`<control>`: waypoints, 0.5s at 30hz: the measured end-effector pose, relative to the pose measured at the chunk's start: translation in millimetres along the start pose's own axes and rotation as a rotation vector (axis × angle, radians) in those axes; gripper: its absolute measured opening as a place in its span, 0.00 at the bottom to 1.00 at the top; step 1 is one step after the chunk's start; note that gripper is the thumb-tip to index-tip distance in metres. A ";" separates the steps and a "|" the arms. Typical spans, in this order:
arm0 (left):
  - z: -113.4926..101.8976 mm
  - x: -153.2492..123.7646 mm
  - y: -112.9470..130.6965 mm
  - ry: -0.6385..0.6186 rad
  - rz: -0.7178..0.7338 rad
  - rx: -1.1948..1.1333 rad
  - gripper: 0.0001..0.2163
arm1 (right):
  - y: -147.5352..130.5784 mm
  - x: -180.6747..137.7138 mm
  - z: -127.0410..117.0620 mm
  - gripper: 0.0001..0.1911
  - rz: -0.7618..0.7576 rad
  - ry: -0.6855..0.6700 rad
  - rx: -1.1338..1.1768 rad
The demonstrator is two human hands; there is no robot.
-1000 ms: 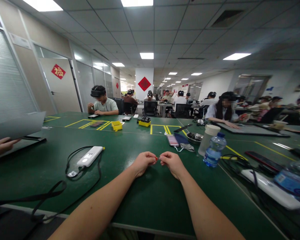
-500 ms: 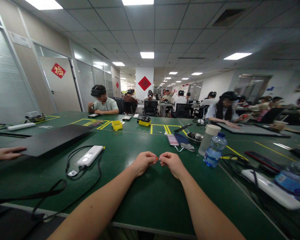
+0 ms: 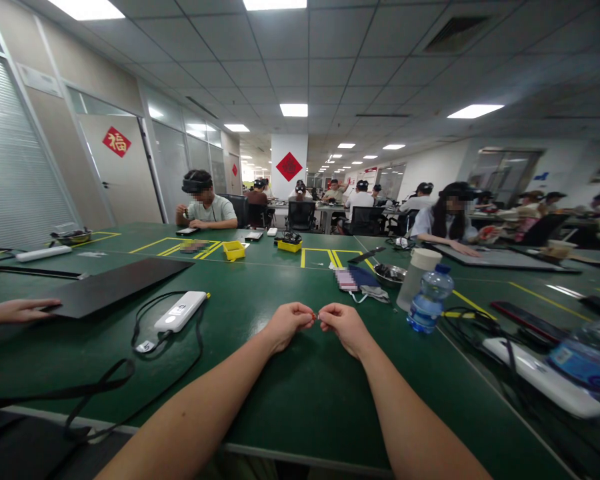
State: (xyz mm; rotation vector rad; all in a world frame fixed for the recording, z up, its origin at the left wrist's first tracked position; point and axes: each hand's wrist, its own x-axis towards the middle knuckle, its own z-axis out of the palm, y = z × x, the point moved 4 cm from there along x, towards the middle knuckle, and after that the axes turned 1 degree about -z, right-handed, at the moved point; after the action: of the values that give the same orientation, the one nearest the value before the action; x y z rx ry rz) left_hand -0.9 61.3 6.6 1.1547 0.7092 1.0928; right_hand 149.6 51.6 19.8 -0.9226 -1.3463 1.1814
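My left hand (image 3: 293, 325) and my right hand (image 3: 343, 327) are raised just above the green table (image 3: 300, 407), fingertips nearly meeting. Thumb and forefinger are pinched together on each hand. Whatever sits between the left fingertips is mostly covered and too small to name. A tiny pale bit shows at the right fingertips, its kind unclear. To the left of my hands lies a white power bank (image 3: 183, 312) with a black cable. A clear water bottle (image 3: 431, 300) with a blue cap stands on the right, beside a pale tumbler (image 3: 417, 277).
At far left, another person's hand (image 3: 20, 311) holds a black sheet (image 3: 115, 287). Beyond my hands are yellow bins (image 3: 234, 251), a metal bowl (image 3: 390, 275) and a grey cloth (image 3: 375, 293). Cables and another white power bank (image 3: 545, 380) lie at right. Co-workers sit across the table.
The other person's hand and the black sheet have shifted right. An orange bit seen at my left fingertips earlier is now mostly hidden. My hands have barely moved.
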 end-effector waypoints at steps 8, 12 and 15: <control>0.3 -1.1 1.2 0.003 0.048 0.056 0.10 | 5.5 1.5 -1.6 0.15 0.012 -0.006 0.018; 0.3 -1.1 3.4 0.028 0.069 0.127 0.11 | 7.4 2.3 -2.2 0.15 0.019 -0.006 0.017; -0.1 -0.8 4.6 0.037 0.084 0.132 0.10 | 6.0 1.9 -2.5 0.15 0.016 -0.006 0.033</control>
State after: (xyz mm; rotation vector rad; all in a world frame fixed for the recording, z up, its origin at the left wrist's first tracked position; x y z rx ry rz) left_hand -2.6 60.7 10.8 1.2894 0.7765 1.1538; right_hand 151.3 55.1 14.1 -0.9089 -1.3222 1.2160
